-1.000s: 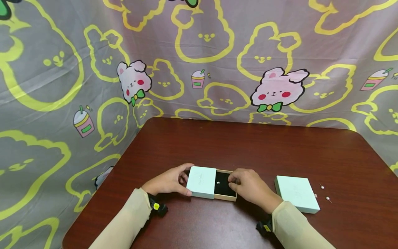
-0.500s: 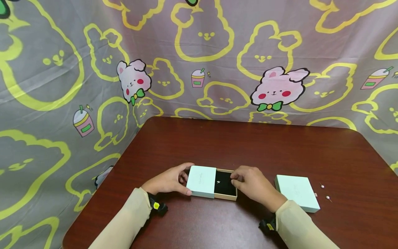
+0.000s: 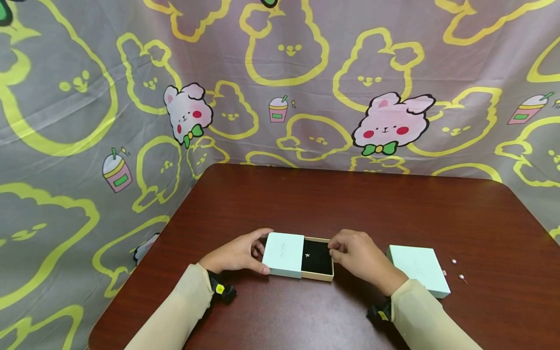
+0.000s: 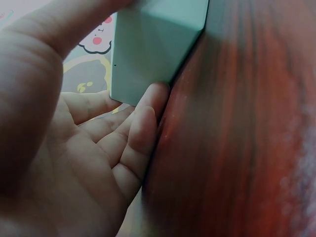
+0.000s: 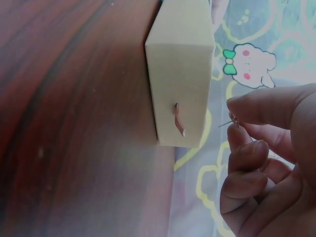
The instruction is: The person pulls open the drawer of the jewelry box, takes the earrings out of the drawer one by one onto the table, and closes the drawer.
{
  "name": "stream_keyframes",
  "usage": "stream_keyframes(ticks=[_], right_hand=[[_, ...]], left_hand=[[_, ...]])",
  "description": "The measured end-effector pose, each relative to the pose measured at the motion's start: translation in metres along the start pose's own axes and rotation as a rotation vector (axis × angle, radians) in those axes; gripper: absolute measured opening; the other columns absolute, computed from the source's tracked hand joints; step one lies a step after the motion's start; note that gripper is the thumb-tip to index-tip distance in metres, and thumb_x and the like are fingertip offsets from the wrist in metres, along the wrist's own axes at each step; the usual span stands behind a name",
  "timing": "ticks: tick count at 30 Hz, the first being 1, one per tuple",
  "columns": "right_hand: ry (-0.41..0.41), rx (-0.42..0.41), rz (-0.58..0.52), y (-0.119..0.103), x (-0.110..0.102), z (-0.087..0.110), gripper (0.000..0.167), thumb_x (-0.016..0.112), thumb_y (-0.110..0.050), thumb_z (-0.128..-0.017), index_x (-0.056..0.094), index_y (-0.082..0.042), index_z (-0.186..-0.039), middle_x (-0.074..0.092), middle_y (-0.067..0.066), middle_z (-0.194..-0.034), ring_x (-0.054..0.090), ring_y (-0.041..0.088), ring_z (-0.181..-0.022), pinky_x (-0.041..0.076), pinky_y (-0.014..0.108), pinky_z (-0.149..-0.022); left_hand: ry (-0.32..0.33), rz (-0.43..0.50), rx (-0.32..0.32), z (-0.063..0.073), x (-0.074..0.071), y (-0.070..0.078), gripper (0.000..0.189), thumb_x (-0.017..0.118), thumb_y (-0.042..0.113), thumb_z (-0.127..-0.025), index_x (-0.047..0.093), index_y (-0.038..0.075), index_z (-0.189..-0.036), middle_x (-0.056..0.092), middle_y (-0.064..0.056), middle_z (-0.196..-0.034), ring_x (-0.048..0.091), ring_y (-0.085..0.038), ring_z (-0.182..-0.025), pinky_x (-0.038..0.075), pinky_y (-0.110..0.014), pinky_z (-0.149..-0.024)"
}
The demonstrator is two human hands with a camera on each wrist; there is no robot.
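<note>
My left hand holds the left end of a pale mint box sleeve, thumb at the near corner and forefinger at the far one. From the sleeve's right side a cardboard drawer sticks partly out, lined with a black pad. A small star-shaped earring sits on the pad. At the drawer's right end, my right hand is raised close over the rim. In the right wrist view its thumb and forefinger pinch a tiny stud earring, its thin post pointing out. A ribbon tab hangs from the drawer's end.
A second mint box, closed, lies right of my right hand, partly behind the forearm. Beyond it are two pearl earrings on the brown table. A patterned curtain borders the table's back and left.
My right hand has drawn back to the right, from over the black pad to the drawer's right rim, uncovering more of the pad. The left hand and box stay in place.
</note>
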State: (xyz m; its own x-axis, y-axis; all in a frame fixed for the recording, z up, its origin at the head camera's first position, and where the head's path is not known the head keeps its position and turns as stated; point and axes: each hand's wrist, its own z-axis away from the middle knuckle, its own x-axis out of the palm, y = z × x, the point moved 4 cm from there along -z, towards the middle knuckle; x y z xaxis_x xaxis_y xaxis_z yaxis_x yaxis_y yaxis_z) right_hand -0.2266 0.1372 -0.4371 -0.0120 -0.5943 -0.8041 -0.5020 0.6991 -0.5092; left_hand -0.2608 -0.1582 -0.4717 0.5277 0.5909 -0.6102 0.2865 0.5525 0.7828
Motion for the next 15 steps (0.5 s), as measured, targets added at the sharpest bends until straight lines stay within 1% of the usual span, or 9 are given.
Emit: stream_keyframes(ticks=[3, 8, 15], right_hand=[[0.000, -0.005, 0.003, 0.0010, -0.0001, 0.0000, 0.009, 0.075, -0.008, -0.082, 0.074, -0.015, -0.087, 0.058, -0.015, -0.081, 0.053, 0.002, -0.068, 0.047, 0.026, -0.060], [0.006, -0.038, 0.028, 0.0020, -0.0001, 0.0001, 0.010, 0.073, -0.005, -0.081, 0.075, -0.012, -0.088, 0.060, -0.013, -0.082, 0.054, 0.001, -0.068, 0.047, 0.025, -0.061], [0.012, -0.042, 0.040, 0.0027, -0.0008, -0.0008, 0.010, 0.075, -0.004, -0.081, 0.074, -0.013, -0.086, 0.059, -0.013, -0.080, 0.054, 0.000, -0.067, 0.047, 0.025, -0.060]], left_hand=[[-0.001, 0.000, 0.000, -0.0001, 0.0001, -0.0002, 0.100, 0.090, 0.036, -0.069, 0.035, 0.014, -0.149, 0.056, 0.001, -0.114, 0.057, -0.017, -0.096, 0.046, -0.036, -0.083], [0.001, 0.002, 0.000, -0.0005, 0.0002, -0.0007, 0.100, 0.090, 0.036, -0.068, 0.035, 0.014, -0.149, 0.056, 0.001, -0.113, 0.056, -0.018, -0.095, 0.046, -0.037, -0.083], [0.003, -0.004, -0.002, -0.0003, 0.0003, -0.0010, 0.100, 0.089, 0.037, -0.069, 0.035, 0.014, -0.149, 0.055, 0.001, -0.115, 0.056, -0.017, -0.096, 0.046, -0.037, -0.083]])
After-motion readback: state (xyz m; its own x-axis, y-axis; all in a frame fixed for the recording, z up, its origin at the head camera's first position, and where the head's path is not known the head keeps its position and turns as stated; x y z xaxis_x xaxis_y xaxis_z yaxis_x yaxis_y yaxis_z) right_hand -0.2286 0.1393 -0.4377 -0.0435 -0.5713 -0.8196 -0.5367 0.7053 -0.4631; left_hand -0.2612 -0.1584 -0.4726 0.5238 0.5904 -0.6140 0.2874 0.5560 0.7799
